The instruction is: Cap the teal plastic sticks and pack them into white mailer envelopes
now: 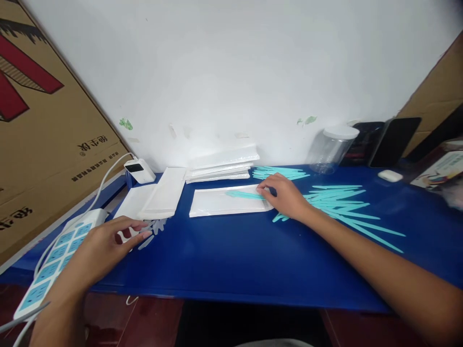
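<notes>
Thin teal strips (pixel 249 194) are pinched in my right hand (pixel 284 193). They lie along a flat white packet (pixel 213 201) in the middle of the table, and their left ends look paler; whether they are inside it or on top, I cannot tell. My left hand (pixel 108 243) is at the left with thumb and forefinger apart, its tips close beside a small heap of translucent grey pieces (pixel 157 226). Right of my right hand, more teal strips (pixel 340 202) are fanned out, partly behind the wrist. Another bunch of teal strips (pixel 278 172) lies near the wall.
Stacked white packets (pixel 220 166) rest against the wall, with more white packets (pixel 168 193) at left. Beside my left arm are a power strip (pixel 61 260), a cable and a small white device (pixel 140 171). A clear jar (pixel 331 149) and a white case (pixel 389 176) stand at right.
</notes>
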Tool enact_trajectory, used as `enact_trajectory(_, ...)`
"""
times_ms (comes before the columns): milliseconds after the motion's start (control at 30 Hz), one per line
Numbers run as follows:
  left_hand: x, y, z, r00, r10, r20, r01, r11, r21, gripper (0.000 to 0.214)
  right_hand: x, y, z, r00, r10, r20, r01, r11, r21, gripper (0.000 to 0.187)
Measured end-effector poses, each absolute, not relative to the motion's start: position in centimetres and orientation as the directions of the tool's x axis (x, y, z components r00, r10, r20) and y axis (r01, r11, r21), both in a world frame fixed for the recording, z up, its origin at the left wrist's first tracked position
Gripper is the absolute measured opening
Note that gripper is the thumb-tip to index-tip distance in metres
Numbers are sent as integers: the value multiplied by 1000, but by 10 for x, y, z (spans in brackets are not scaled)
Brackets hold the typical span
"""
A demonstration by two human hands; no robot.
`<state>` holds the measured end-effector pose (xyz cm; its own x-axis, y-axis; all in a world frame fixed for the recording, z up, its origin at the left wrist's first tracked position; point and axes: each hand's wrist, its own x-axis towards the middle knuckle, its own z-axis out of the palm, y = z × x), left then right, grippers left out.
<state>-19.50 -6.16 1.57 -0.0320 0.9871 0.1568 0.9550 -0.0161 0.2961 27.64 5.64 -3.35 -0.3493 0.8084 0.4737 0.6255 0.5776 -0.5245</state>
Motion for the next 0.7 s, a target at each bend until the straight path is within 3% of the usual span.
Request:
enact_trajectory(267, -177, -46, -1, 43, 984, 175, 947, -96, 305, 52, 298, 67, -26, -208, 819, 535, 707, 504, -496, 21)
enact_trajectory(533, -178, -44, -6, 22, 990, 141, 942, -68, 330, 46, 299, 68, -27, -223, 814, 536, 704, 515, -489, 19)
enact_trajectory(700, -171, -65, -6, -41, 907, 418, 971, -63, 232, 49, 302, 67, -28, -208, 817, 538, 716, 502, -485, 18)
